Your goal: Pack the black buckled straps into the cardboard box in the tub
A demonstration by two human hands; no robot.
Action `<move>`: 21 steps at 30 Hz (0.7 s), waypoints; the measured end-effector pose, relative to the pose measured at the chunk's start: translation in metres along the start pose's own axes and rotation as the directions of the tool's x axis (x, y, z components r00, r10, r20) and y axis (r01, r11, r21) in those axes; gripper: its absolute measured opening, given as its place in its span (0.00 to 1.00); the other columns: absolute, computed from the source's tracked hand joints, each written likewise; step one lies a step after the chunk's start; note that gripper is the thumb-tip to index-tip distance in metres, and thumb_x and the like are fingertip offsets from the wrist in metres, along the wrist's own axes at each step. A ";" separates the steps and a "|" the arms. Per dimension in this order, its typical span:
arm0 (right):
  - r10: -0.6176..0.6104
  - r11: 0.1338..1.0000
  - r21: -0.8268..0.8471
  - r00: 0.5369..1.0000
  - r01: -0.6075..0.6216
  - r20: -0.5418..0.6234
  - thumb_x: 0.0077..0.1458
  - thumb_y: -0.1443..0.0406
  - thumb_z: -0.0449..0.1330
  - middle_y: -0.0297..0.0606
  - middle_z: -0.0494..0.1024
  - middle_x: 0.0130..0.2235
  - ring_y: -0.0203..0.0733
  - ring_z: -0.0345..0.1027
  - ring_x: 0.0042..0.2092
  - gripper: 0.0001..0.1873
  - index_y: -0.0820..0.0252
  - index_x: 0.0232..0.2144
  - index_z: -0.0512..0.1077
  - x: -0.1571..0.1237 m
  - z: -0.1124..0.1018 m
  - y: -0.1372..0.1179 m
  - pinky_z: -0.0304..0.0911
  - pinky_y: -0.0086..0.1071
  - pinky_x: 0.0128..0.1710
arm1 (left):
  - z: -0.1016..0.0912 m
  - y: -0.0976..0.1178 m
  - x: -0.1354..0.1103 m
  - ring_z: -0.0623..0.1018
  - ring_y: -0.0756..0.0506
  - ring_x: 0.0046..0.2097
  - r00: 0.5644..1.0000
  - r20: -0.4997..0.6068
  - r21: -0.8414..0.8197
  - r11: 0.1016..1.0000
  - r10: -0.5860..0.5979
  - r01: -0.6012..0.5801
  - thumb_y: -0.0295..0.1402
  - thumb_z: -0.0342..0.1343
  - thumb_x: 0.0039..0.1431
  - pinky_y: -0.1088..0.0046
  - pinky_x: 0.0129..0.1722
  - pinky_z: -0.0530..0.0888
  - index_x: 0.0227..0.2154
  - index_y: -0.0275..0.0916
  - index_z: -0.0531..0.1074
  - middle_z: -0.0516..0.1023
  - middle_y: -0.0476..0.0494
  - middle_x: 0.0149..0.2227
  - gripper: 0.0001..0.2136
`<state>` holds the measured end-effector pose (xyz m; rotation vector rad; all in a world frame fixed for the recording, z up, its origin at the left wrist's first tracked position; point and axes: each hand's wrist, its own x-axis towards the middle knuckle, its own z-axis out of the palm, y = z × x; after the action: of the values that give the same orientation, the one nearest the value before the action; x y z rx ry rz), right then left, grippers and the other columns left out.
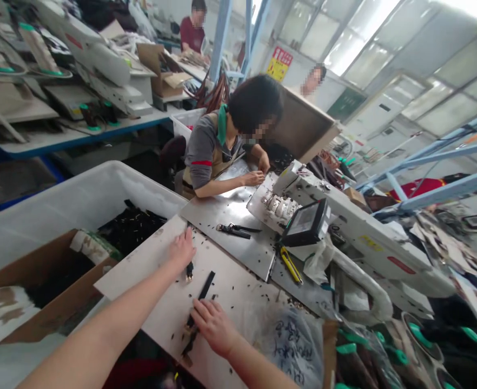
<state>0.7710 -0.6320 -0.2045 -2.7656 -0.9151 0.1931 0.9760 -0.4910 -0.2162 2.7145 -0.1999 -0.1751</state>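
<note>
- Closest in: right hand [214,324], palm down on the pale board [149,270], fingers spread flat, pinning the near end of a black strap [200,302] rather than closed round it.
- Strap lying at a slant across the board, running from under those fingers up and away toward the middle; small black scraps scattered all round it.
- Left hand [181,249] further out, near the board's far edge, flat and loose, fingertips touching a second short dark strap piece [189,270]. Not clenched on anything.
- Left of the board: big white bin [80,200] with a heap of dark stuff inside and a cardboard box [39,286] leaning in it.
- Past the board, a metal tabletop [230,210] with black pliers [233,230] lying loose and a yellow cutter [291,266] near the edge.
- White machine [344,227] on the right.
- Co-worker in a grey top [206,151] bent over the far end of the tabletop, both hands down on it.
</note>
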 end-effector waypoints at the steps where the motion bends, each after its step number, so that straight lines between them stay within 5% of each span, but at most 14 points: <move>1: -0.042 0.999 -0.013 0.999 0.042 0.011 0.58 0.67 0.50 0.44 0.66 0.55 0.46 0.56 0.54 0.19 0.61 0.52 0.61 0.009 -0.004 0.006 0.51 0.41 0.56 | 0.004 0.003 -0.003 0.66 0.32 0.53 1.000 0.005 0.006 1.000 0.006 -0.006 0.32 0.51 0.56 0.58 0.51 0.63 0.61 0.30 0.46 0.66 0.26 0.51 0.32; 5: -0.082 0.995 -0.041 0.994 0.086 0.076 0.54 0.68 0.53 0.39 0.73 0.33 0.42 0.64 0.38 0.06 0.60 0.34 0.68 0.034 -0.006 0.024 0.59 0.37 0.46 | 0.012 0.003 -0.021 0.73 0.36 0.46 0.998 0.039 -0.013 0.999 -0.040 0.041 0.29 0.46 0.58 0.61 0.45 0.68 0.60 0.29 0.48 0.72 0.29 0.45 0.28; 8: 0.084 0.994 -0.067 0.996 -0.081 0.042 0.51 0.71 0.54 0.38 0.73 0.33 0.41 0.65 0.34 0.06 0.59 0.33 0.68 0.045 -0.012 0.054 0.61 0.32 0.35 | 0.003 -0.010 -0.037 0.74 0.40 0.48 0.993 0.055 -0.072 0.992 -0.104 0.108 0.28 0.43 0.59 0.67 0.47 0.69 0.59 0.24 0.47 0.72 0.28 0.48 0.26; 10: 0.274 0.958 -0.078 0.961 -0.275 -0.027 0.52 0.74 0.51 0.41 0.72 0.37 0.42 0.66 0.37 0.11 0.60 0.37 0.67 0.054 -0.029 0.090 0.61 0.32 0.36 | -0.010 -0.026 -0.051 0.72 0.42 0.51 0.985 0.060 -0.130 0.977 -0.161 0.168 0.29 0.41 0.60 0.70 0.50 0.67 0.59 0.22 0.47 0.68 0.27 0.52 0.25; 15: 0.635 0.765 -0.010 0.757 -0.644 -0.151 0.55 0.75 0.43 0.52 0.66 0.49 0.45 0.68 0.43 0.20 0.65 0.50 0.60 0.090 -0.082 0.192 0.60 0.35 0.41 | -0.059 -0.086 -0.105 0.69 0.40 0.55 0.958 0.065 -0.151 0.946 -0.279 0.286 0.34 0.39 0.61 0.66 0.52 0.66 0.61 0.26 0.45 0.62 0.29 0.58 0.27; 21: 0.734 0.669 0.106 0.677 -0.735 0.061 0.50 0.64 0.57 0.56 0.71 0.42 0.55 0.69 0.44 0.17 0.69 0.43 0.67 0.110 -0.077 0.229 0.61 0.38 0.39 | -0.131 -0.187 -0.145 0.77 0.38 0.40 0.938 0.059 0.199 0.925 -0.340 0.323 0.35 0.39 0.61 0.64 0.39 0.69 0.63 0.34 0.41 0.76 0.34 0.41 0.29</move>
<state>1.0046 -0.7579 -0.1935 -2.8419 0.2820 0.3777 0.8747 -0.2466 -0.1605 2.9115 0.2344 -0.3994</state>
